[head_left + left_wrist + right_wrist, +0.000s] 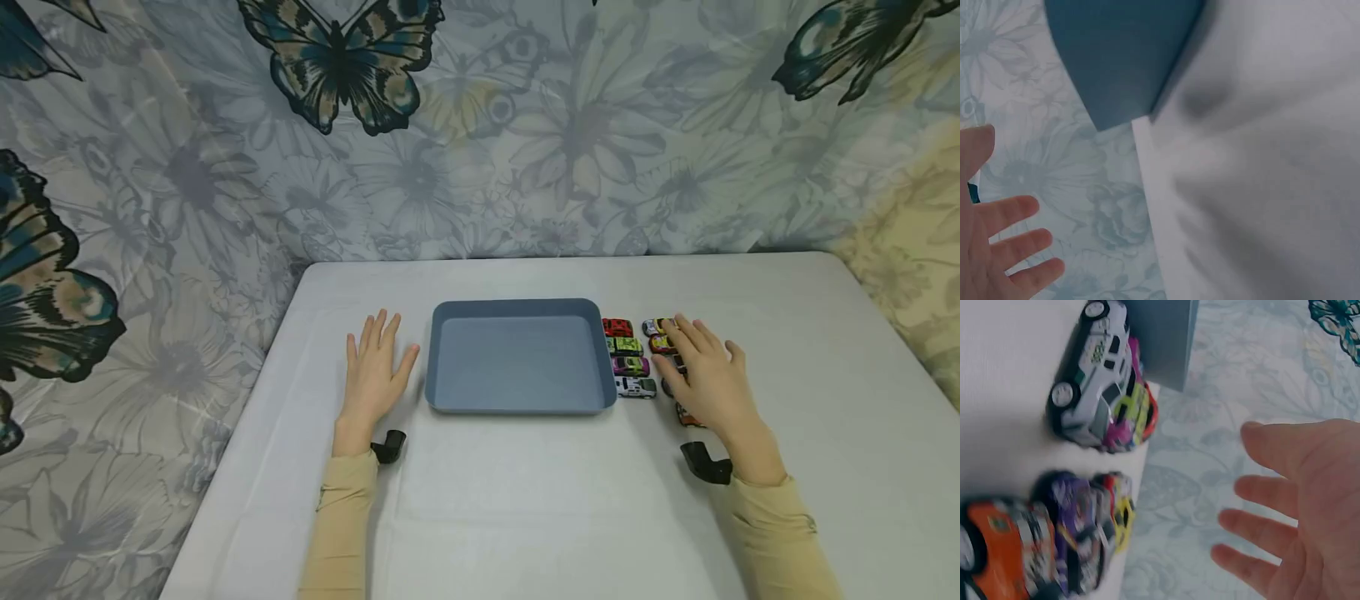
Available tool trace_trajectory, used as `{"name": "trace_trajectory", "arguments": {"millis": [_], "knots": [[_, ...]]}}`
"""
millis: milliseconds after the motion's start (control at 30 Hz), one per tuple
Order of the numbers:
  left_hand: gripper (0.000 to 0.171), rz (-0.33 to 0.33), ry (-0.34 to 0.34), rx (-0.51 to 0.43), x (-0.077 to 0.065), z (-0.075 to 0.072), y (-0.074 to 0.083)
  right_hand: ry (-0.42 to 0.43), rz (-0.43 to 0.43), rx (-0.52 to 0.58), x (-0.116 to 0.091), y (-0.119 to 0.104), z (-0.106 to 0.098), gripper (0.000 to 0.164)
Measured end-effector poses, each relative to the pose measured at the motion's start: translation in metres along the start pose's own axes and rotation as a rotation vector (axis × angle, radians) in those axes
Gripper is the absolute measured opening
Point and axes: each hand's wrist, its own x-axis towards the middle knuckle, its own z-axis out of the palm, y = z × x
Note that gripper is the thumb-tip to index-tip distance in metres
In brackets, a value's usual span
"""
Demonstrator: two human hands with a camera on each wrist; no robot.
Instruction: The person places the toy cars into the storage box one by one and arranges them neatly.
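Note:
A shallow blue-grey tray [521, 408] lies in the middle of the table with nothing in it. To its left, my left hand [372, 375] is held with fingers spread and straight, holding nothing. Over the right-hand column of toy cars my right hand [708, 383] hovers, its fingers extended and apart; it partly hides several of them. Against the tray's right side stands a second column: a red car [617, 327], a lime car [624, 346], a magenta car [630, 366] and a white car [1094, 375]. An orange car [1004, 550] and a purple car [1075, 531] show below the right hand.
The table [525, 508] has a white cover. Behind it and to the left hangs fabric [465, 183] printed with flowers and butterflies. A black wrist mount [389, 447] sits at the left wrist, another black mount [707, 463] at the right.

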Motion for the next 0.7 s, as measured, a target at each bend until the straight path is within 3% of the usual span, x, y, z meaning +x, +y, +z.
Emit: {"name": "trace_trajectory", "arguments": {"millis": [200, 333, 533, 700], "knots": [[0.044, -0.006, -0.002, -0.177, -0.003, -0.006, 0.007, 0.058, -0.099, -0.051, -0.004, 0.007, -0.014, 0.036], [0.034, -0.055, -0.030, -0.284, -0.005, -0.006, 0.012, 0.008, -0.117, -0.027, -0.012, 0.013, -0.027, 0.031], [0.024, -0.107, -0.046, -0.300, -0.008, 0.004, 0.018, -0.038, -0.172, 0.000, -0.026, 0.025, -0.036, 0.030], [0.026, -0.138, -0.064, -0.342, -0.010, 0.013, 0.019, -0.067, -0.211, 0.004, -0.038, 0.034, -0.036, 0.033]]}}
